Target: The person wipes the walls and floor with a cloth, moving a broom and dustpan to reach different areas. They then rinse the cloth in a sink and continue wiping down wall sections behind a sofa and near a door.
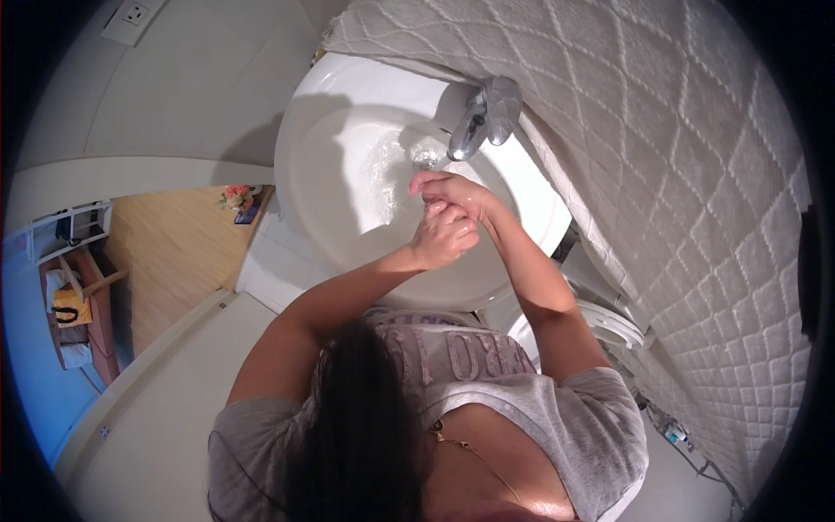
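Observation:
Over the white washbasin [300, 174], my two wet hands are together. My left hand [444, 237] is closed, its fingers curled against the palm side of my right hand [457, 193]. The fingers of my right hand reach out to the left, loosely bent, beyond the left one; part of its palm is hidden. Just above the hands is the chrome faucet [474, 126], its spout over the basin. Water [383, 174] ripples in the bottom of the basin around the metal drain [426, 159].
A quilted white cover [644, 139] hangs along the right side. A toilet [609, 322] stands to the right, below the basin. On the left, a doorway shows a wooden floor [165, 252], flowers [237, 197] and a yellow bag [71, 306]. A wall outlet [133, 14] is at upper left.

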`<state>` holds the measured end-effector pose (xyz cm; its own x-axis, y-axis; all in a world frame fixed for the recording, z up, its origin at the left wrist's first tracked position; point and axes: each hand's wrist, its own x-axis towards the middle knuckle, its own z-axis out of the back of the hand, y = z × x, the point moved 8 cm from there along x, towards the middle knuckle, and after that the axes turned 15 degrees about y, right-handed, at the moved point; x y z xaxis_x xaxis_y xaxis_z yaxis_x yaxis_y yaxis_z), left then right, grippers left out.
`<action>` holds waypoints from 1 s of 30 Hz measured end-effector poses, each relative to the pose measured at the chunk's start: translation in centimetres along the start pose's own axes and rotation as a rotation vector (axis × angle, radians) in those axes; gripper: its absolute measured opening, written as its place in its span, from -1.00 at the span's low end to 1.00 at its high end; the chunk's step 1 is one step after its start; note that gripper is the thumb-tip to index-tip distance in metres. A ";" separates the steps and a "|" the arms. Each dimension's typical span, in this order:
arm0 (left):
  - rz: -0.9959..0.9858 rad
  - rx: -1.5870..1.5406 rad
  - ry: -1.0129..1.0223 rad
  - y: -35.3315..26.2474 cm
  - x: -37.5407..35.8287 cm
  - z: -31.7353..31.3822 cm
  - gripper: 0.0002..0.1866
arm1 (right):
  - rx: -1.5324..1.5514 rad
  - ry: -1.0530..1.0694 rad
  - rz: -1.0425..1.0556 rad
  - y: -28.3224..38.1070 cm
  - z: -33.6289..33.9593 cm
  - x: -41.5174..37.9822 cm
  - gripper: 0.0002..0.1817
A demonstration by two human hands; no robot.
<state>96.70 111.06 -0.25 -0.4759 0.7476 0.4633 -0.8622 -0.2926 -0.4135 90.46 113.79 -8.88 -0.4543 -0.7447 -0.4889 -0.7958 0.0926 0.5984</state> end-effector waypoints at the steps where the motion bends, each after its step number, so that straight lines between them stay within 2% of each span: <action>1: -0.008 0.026 0.013 0.0 -0.2 -0.6 -0.97 | -0.124 -0.050 -0.085 0.0 0.2 0.0 -0.85; 4: -0.038 0.061 0.058 0.4 -1.0 -2.6 -0.98 | -0.535 -0.171 -0.258 0.4 1.3 0.0 -0.84; 7: -0.081 -0.070 0.183 2.0 -1.8 -3.9 -0.98 | -0.617 -0.476 -0.042 0.3 4.1 -0.9 -0.81; 10: 0.176 -0.505 0.022 6.8 -1.2 -1.1 -0.85 | -0.252 -0.734 0.239 0.7 5.2 -3.7 -0.83; 12: 0.777 -0.340 -0.093 12.4 -3.7 -0.5 -0.66 | -0.391 -0.807 0.301 1.0 5.7 -4.9 -0.82; 13: 0.885 -0.365 0.052 14.8 -4.7 -1.7 -0.54 | -0.460 -0.841 0.334 1.0 5.9 -5.4 -0.82; 14: 0.970 -0.428 0.179 15.7 -5.0 -1.8 -0.51 | -0.531 -0.836 0.312 1.2 5.5 -5.5 -0.80; 15: 1.051 -0.488 0.308 16.4 -5.4 -2.1 -0.47 | -0.602 -0.831 0.293 1.4 4.9 -5.6 -0.79; 16: 1.034 -0.638 0.324 16.6 -5.2 -2.3 -0.47 | -0.672 -0.826 0.272 1.6 4.3 -5.8 -0.76; 18: 0.988 -0.938 0.353 16.4 -4.4 -2.8 -0.46 | -0.940 -0.797 0.389 2.8 2.4 -5.5 -0.74; 19: 0.931 -0.990 0.306 16.2 -3.8 -2.3 -0.50 | -1.073 -0.777 0.447 3.2 1.3 -5.2 -0.73; 21: 0.817 -1.093 0.216 14.8 -1.5 0.9 -0.57 | -0.986 -0.715 0.377 3.4 0.4 -4.6 -0.72; 22: 0.886 -1.136 0.126 15.2 -1.6 2.2 -0.58 | -0.940 -0.683 0.342 3.3 0.1 -4.4 -0.72; 24: 1.021 -1.213 -0.066 16.9 -2.8 4.5 -0.60 | -1.032 -0.745 0.137 2.6 1.3 -4.6 -0.70; 26: 1.041 -1.430 -0.319 19.7 -5.2 5.1 -0.59 | -1.081 -0.761 -0.104 2.0 2.9 -5.3 -0.70; 27: 1.040 -1.535 -0.454 20.4 -5.8 5.4 -0.58 | -1.179 -0.771 -0.121 2.1 3.3 -5.9 -0.72; 29: 1.173 -1.597 -0.384 19.8 -6.9 4.4 -0.56 | -1.370 -0.787 -0.163 1.8 3.6 -6.6 -0.75; 30: 1.241 -1.630 -0.345 19.1 -7.3 3.9 -0.55 | -1.464 -0.801 -0.148 1.5 3.2 -6.5 -0.69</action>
<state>83.07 97.64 -8.45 -0.7258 0.4396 -0.5291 0.6841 0.3811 -0.6219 90.89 120.90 -6.85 -0.8572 -0.1452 -0.4941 -0.0382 -0.9389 0.3421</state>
